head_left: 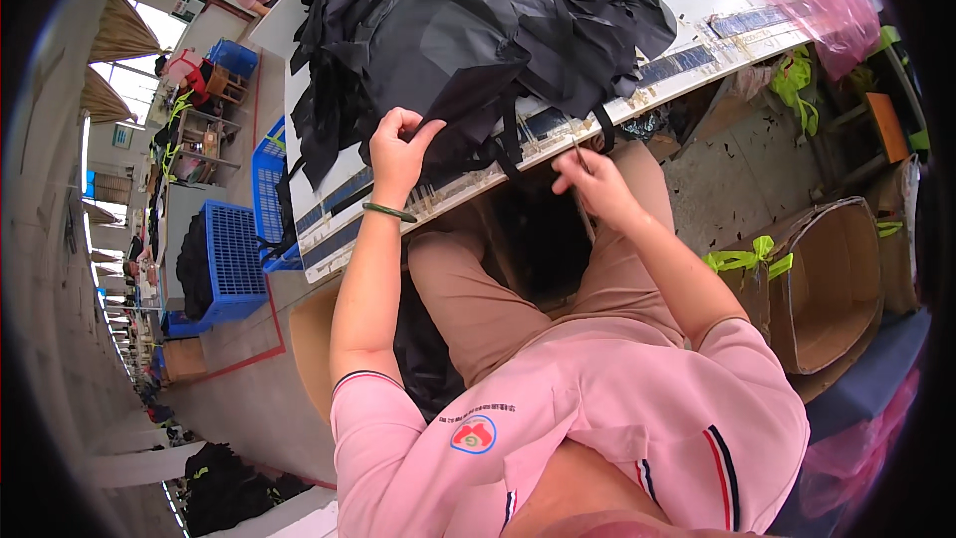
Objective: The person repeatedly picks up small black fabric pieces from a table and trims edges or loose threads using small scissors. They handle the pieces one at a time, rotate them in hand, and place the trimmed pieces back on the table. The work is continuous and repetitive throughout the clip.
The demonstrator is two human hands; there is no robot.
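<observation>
The left hand (398, 149) is curled nearly shut, thumb and fingers pinching an edge of the heap of black woven fabric pieces (468, 30) that covers the white worktable (697, 0). A green bangle (388, 211) sits on that wrist. The pinched piece hangs over the table's near edge, its black straps (513, 144) dangling beside the hand. The right hand (593, 179) is narrowed around a thin metal tool (580, 154), apparently small snips, held just below the table edge, near a strap end. An open cardboard box (836, 279) stands to the person's right.
</observation>
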